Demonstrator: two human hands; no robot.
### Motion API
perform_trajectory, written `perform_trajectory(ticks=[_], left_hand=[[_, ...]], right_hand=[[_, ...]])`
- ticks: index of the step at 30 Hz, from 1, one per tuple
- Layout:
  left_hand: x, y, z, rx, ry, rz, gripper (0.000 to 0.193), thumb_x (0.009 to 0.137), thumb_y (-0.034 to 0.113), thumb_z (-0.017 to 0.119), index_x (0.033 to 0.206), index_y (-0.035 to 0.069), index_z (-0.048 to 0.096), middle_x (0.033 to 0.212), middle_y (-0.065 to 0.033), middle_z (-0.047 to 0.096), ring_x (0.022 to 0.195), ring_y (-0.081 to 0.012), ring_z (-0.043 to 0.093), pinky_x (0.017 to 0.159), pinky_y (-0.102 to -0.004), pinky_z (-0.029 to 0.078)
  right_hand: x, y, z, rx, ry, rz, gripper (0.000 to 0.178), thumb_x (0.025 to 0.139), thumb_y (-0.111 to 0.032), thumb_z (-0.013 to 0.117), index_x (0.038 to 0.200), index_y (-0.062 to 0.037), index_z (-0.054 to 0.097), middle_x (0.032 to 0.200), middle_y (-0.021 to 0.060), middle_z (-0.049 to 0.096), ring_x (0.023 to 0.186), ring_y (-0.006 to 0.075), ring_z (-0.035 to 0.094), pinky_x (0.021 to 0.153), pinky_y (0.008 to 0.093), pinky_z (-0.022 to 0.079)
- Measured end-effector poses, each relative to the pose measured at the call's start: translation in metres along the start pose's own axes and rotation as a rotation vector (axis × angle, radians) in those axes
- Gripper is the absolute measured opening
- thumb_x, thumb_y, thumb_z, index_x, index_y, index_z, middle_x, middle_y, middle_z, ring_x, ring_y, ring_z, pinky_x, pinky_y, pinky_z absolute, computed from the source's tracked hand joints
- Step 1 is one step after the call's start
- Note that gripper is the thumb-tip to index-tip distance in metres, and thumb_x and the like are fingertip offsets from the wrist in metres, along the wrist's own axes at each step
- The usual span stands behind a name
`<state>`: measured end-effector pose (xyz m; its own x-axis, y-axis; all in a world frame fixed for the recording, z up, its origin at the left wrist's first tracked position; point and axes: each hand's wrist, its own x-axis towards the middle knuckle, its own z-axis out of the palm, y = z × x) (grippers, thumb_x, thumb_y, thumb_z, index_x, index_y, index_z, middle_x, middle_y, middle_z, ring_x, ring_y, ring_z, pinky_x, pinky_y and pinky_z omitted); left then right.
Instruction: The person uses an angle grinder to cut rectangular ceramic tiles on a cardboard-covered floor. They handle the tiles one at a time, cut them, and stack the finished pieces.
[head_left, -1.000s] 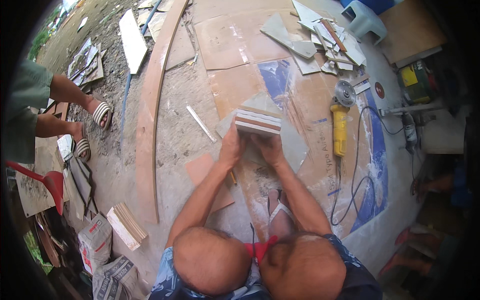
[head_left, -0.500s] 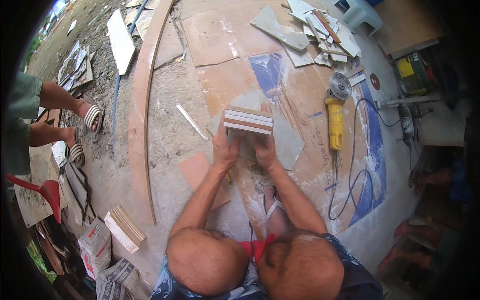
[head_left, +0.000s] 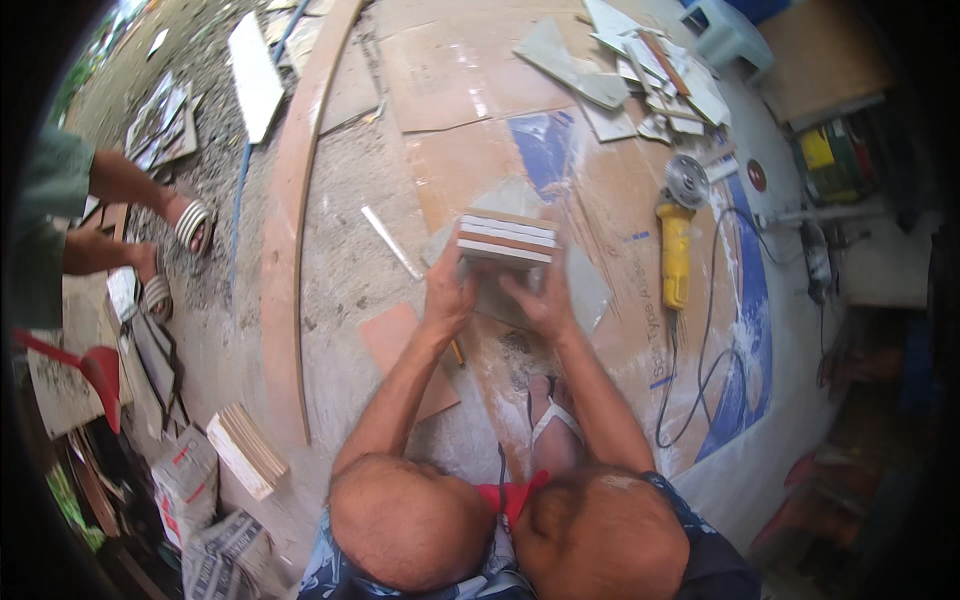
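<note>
To the left of the yellow angle grinder, level with its body, the person held up a stack of flat, tile-like pieces, whose edges showed tan, white and reddish-brown bands. The left hand gripped the stack's end farther from the grinder. The right hand, on the grinder's side, was against the near end, its thumb spread apart; motion blurred it, so how firmly it held could not be told.

The grinder lay on brown cardboard, its metal disc pointing away from the person. To its left, beneath the hands, was a large grey slab; farther left came a reddish square sheet, a white strip and then a long wooden plank. Beyond the grinder's disc lay a pile of broken pieces. Well to the grinder's left, past the plank, stood another person's sandaled feet.
</note>
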<state>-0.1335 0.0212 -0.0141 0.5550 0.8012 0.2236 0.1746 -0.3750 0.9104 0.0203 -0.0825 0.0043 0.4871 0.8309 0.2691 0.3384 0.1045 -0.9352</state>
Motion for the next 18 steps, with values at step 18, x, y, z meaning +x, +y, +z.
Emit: perform_trajectory(ticks=[18], left_hand=[[0.000,0.015,0.004,-0.187,0.009,-0.026,0.084,0.088,-0.015,0.056,0.167,0.003,0.036,0.160,-0.0301,0.052,0.149,-0.0447,0.051,0.123,-0.0447,0.044]], right_hand=[[0.009,-0.077,-0.027,-0.533,0.041,-0.330,0.040,0.100,-0.021,0.076,0.139,-0.0173,0.074,0.155,0.0244,0.045,0.143,0.0396,0.043,0.119,0.0510,0.036]])
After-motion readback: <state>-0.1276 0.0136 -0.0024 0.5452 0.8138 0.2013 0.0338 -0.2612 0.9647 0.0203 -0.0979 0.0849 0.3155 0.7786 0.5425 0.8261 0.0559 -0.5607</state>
